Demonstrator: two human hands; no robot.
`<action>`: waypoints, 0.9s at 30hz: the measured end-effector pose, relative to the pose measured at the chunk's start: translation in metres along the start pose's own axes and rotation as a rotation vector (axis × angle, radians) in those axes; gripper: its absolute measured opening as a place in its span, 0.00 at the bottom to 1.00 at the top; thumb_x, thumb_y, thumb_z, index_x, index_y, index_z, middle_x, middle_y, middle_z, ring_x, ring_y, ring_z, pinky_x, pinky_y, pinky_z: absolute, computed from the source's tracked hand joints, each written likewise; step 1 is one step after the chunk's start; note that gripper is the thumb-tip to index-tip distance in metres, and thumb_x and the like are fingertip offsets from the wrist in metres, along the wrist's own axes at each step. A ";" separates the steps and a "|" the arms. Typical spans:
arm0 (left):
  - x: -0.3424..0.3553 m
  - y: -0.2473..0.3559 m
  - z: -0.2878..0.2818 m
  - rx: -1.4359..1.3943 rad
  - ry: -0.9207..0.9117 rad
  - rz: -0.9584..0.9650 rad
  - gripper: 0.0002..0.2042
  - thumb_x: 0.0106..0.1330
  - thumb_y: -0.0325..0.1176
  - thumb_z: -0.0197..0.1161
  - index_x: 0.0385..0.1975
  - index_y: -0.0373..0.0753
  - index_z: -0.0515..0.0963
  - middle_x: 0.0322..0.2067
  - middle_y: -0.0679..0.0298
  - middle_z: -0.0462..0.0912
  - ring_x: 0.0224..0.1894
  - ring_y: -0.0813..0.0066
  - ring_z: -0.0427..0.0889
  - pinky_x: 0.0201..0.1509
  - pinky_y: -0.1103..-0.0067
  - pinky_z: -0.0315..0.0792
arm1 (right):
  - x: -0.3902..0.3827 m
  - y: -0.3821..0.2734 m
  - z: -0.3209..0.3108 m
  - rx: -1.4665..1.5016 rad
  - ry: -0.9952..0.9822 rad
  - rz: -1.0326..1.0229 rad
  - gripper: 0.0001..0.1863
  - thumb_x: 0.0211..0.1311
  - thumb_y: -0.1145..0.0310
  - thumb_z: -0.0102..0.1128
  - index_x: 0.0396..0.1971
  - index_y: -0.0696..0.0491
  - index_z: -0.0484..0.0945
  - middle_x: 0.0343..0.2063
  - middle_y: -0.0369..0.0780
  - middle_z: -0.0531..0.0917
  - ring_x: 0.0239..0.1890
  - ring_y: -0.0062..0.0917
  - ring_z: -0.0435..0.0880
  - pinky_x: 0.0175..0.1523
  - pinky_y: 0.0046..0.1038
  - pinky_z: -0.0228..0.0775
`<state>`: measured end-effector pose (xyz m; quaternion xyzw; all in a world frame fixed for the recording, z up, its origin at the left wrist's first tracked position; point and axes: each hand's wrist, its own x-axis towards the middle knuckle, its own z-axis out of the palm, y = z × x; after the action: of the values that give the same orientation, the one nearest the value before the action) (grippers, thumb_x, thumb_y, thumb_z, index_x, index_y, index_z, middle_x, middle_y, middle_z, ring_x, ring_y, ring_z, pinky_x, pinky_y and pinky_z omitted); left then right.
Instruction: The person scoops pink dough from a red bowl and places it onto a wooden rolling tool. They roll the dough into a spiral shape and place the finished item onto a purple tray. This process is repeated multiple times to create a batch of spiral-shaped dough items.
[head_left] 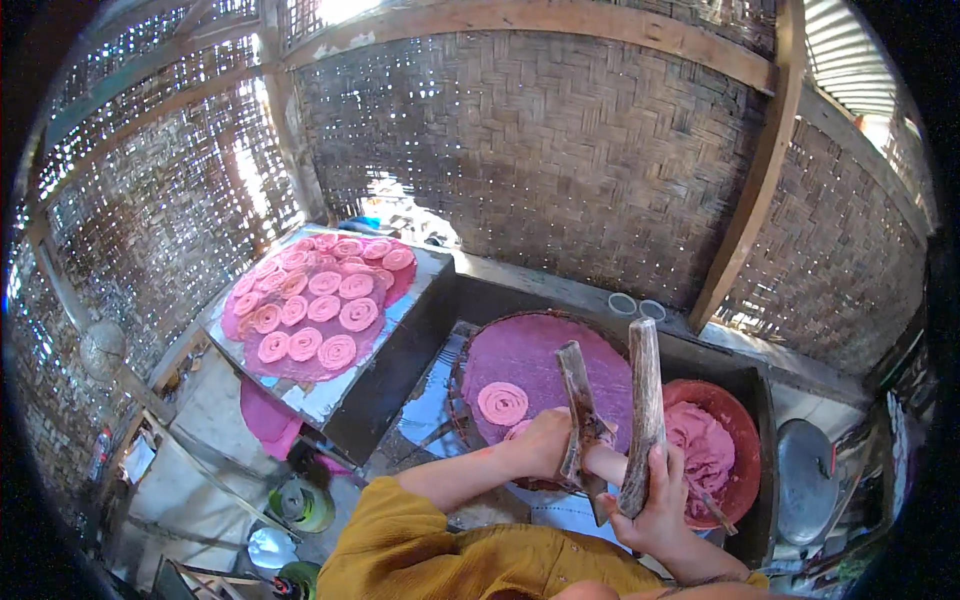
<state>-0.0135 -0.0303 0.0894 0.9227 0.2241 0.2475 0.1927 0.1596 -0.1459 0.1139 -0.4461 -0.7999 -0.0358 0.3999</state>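
Note:
My right hand (655, 500) is wrapped around the thicker worn wooden bar (643, 400) of what looks like a hand press. Beside it, my left hand (542, 445) is closed at the darker wooden bar (577, 400), its fingertips hidden behind the wood. A pale cylinder (605, 464) shows between the bars. Below them lies a round tray covered with purple cloth (560, 345). One pink dough spiral (502, 403) sits at its left, and part of another (518, 428) shows by my left hand. Right of the bars, a red basin (742, 440) holds pink dough (700, 440).
At the left, many pink spirals (323, 308) lie on purple cloth over a raised block (325, 398). Two white rings (637, 305) rest on the back ledge. A grey round lid (806, 480) stands at the right. Woven bamboo walls (560, 150) enclose the space; green containers (300, 503) sit lower left.

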 end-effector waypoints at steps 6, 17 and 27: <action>0.019 -0.017 -0.001 -0.104 0.069 0.063 0.24 0.36 0.42 0.64 0.38 0.43 0.73 0.31 0.56 0.77 0.35 0.53 0.75 0.37 0.67 0.69 | 0.022 0.010 0.001 0.005 -0.067 0.044 0.48 0.36 0.59 0.69 0.57 0.49 0.49 0.46 0.57 0.60 0.40 0.50 0.70 0.35 0.42 0.70; 0.061 -0.053 0.023 -1.050 0.418 -0.140 0.27 0.41 0.31 0.69 0.45 0.38 0.68 0.41 0.62 0.73 0.45 0.71 0.71 0.51 0.75 0.64 | 0.053 0.081 0.058 2.028 0.084 0.849 0.37 0.47 0.44 0.55 0.50 0.55 0.56 0.43 0.46 0.67 0.45 0.34 0.68 0.48 0.36 0.61; 0.063 -0.049 0.032 -0.941 0.400 -0.152 0.23 0.46 0.27 0.66 0.45 0.37 0.68 0.39 0.63 0.74 0.41 0.75 0.71 0.43 0.77 0.68 | 0.016 0.095 0.081 2.062 0.068 0.966 0.22 0.49 0.54 0.57 0.35 0.55 0.64 0.31 0.40 0.71 0.35 0.27 0.71 0.40 0.30 0.63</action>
<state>0.0377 0.0343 0.0640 0.6518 0.1873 0.4783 0.5579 0.1761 -0.0444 0.0413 -0.1648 -0.1814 0.7845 0.5697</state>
